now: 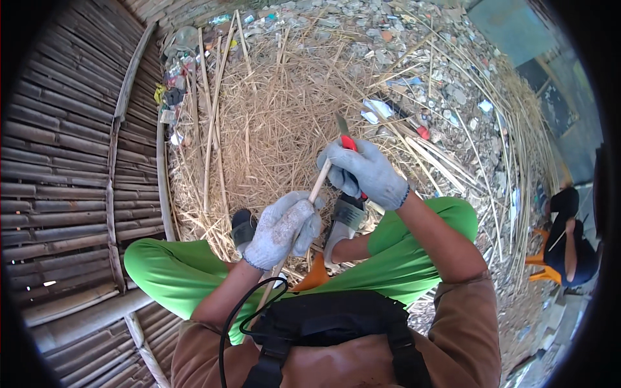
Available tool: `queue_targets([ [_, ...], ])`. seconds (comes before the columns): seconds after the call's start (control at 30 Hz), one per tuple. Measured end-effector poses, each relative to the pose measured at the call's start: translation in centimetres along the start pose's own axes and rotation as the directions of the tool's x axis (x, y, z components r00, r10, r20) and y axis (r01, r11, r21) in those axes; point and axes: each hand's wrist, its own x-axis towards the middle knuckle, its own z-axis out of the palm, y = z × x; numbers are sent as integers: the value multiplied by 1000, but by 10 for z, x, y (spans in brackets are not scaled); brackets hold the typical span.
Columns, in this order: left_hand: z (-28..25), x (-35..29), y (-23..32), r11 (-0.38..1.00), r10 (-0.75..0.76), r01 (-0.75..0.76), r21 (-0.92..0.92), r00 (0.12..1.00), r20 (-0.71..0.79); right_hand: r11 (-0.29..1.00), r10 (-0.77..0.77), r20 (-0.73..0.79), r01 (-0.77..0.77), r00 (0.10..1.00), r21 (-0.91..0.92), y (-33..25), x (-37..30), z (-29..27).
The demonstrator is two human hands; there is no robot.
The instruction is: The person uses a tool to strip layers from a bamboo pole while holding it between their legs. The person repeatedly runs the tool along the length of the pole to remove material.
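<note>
Bamboo stick [318, 183] lies slanted across your lap, over the green trousers [174, 268]. Your left hand [280, 229], gloved, is wrapped tight around its lower half; your right hand [365, 171] is closed on a red-handled knife [345, 137], blade at the stick's upper end. Judged step: paring the stick. The next stroke calls for a firm left grip and the blade angled away from you. Among the shavings [272, 123], pale flat wrappers [377, 110] and a small red packet [422, 132] lie scattered beyond the knife.
</note>
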Motion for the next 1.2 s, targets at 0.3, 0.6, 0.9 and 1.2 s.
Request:
queue_targets([
  [0.3,0,-8,0,982,-18,18,-188,1000,5,998,-19,28,17,999,67,1,0,8],
  [0.6,0,-14,-22,934,-91,91,-346,996,16,992,-63,-71,70,995,103,3,-1,-4],
  [0.9,-15,-15,-32,995,2,-9,-95,998,-68,973,-91,-414,-7,906,-229,14,34,-23],
  [1.2,-53,-32,-52,975,49,-69,-211,994,-102,385,-361,-239,-89,901,-918,31,38,-46],
])
